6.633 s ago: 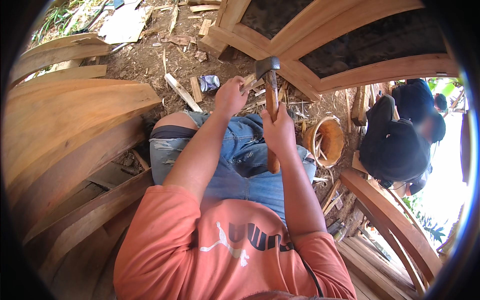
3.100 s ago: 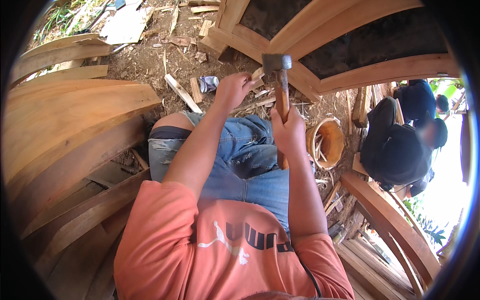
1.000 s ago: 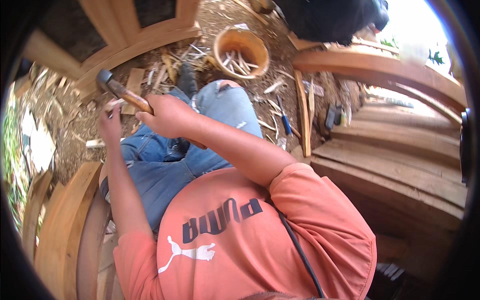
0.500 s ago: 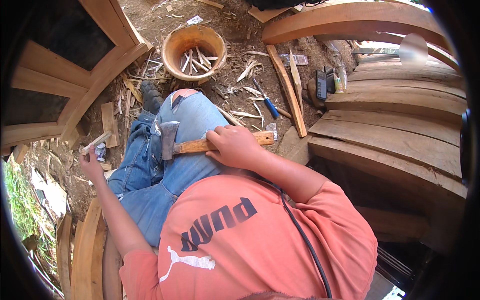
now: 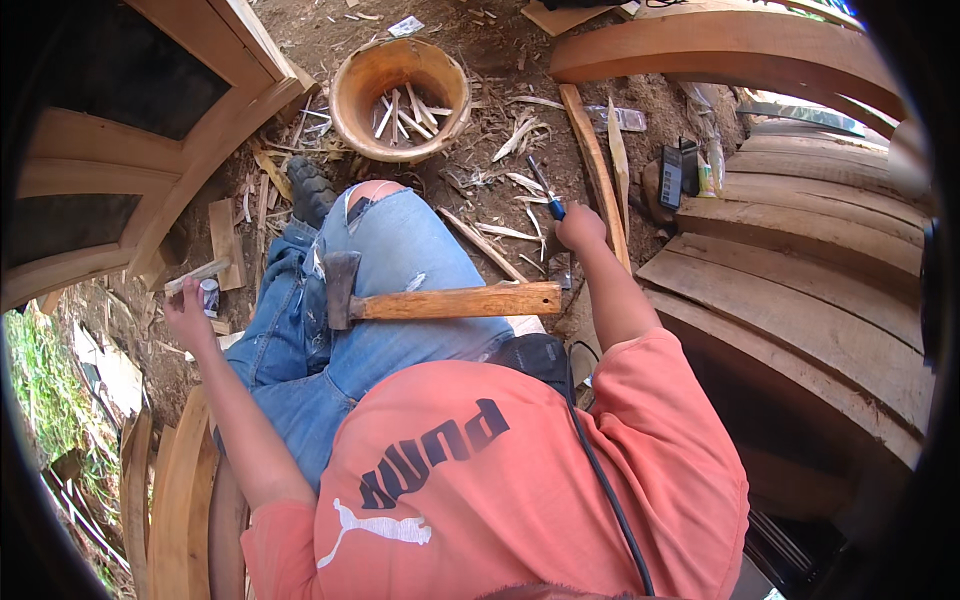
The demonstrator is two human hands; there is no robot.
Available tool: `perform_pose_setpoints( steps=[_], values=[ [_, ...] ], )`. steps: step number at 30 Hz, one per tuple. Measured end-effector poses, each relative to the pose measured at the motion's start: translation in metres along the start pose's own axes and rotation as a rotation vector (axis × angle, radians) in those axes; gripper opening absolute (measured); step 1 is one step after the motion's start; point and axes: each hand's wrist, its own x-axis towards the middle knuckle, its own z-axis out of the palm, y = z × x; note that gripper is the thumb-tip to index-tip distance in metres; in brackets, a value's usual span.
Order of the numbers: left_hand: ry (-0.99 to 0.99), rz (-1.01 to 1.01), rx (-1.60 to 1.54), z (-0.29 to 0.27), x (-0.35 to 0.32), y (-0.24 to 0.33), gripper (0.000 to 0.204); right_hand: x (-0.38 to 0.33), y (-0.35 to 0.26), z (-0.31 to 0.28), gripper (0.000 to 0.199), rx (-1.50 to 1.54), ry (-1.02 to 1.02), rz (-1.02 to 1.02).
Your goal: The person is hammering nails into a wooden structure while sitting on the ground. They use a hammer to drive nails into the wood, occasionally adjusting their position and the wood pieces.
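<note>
Main worry is the hatchet-like tool lying loose across the jeans thigh, with no hand on it; if that leg shifts, I reckon it could slide off, head and all. The left hand is out to the side, thumb and fingers pinching a short wood stick; a knock could twist it free. The right hand is at the blue-handled tool on the ground — fingers look curled at the handle, but I can't tell if they've really closed; a poor hold could let it slip.

As for room: the right hand sits tight beside a long wood strip, with the plank stack edging its arm; the left is near the framed panel; the easier gap is towards the bucket — shavings litter it, though.
</note>
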Motion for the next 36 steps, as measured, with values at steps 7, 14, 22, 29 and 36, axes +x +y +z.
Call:
perform_pose_setpoints(
  steps=[7,14,22,29,36],
  values=[
    [-0.034,-0.011,0.01,-0.001,0.005,0.002,0.034,0.013,0.022,0.012,0.042,0.131,0.112,0.085],
    [-0.002,0.018,0.031,0.014,-0.026,0.011,0.027,-0.014,0.025,-0.12,0.029,0.464,0.642,-0.272],
    [-0.004,0.114,0.107,0.007,-0.05,0.011,0.03,-0.135,-0.15,-0.235,0.022,0.947,0.515,-1.029],
    [0.084,0.175,0.195,-0.002,-0.066,0.021,0.029,-0.295,-0.381,-0.242,0.018,1.113,-0.139,-1.523],
    [0.122,0.135,0.198,-0.004,-0.063,0.033,0.03,-0.345,-0.5,-0.188,0.017,0.846,-0.154,-1.599]
  ],
)
